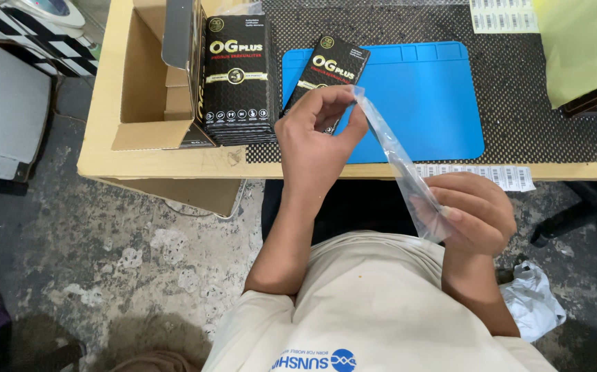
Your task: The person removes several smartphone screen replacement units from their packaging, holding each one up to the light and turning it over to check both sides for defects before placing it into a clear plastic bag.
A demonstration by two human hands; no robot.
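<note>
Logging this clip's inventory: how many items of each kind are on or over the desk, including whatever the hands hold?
Black retail boxes: 2 (stack, single)
Clear plastic sleeve, held by left hand and right hand: 1
Blue mat: 1
Cardboard carton: 1
Label strips: 2 ()
Total: 7

My left hand [316, 134] and right hand [474, 210] pinch a thin sleeve [398, 162] of clear, glossy plastic film, smooth and slightly crinkled. On the table [161, 162], pale wood with a smooth matt edge, lies a blue mat [422, 103] that looks like matt rubber. Under it is a dark mesh liner [539, 117] with a rough woven grain. Two black boxes [240, 76] are glossy printed card. The open carton [147, 89] is plain brown matt cardboard. The floor [106, 234] is rough, stained concrete.
</note>
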